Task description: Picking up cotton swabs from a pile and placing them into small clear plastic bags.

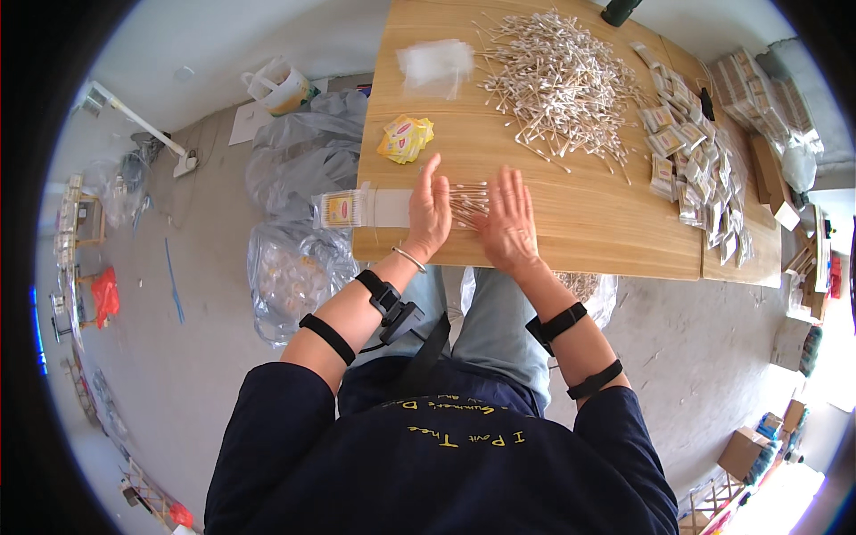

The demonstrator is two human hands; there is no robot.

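A small bundle of cotton swabs (469,201) lies on the table between my hands, their tips pointing right. My left hand (432,212) stands on edge at the bundle's left side, fingers stretched out. At the right ends of the swabs is my right hand (508,218), flat with its fingers straight and close together. Left of my left hand, a white strip (390,208) runs into a clear packet of cotton swabs (342,210) with a yellow card inside, at the table's left edge. Yellow cards (407,139) lie in a loose stack beyond it.
A large heap of loose cotton swabs (562,85) covers the far middle of the wooden table (571,218). Clear plastic bags (435,64) lie at the far left. Many filled packets (691,169) are piled at the right. Grey plastic sacks (308,160) stand left of the table.
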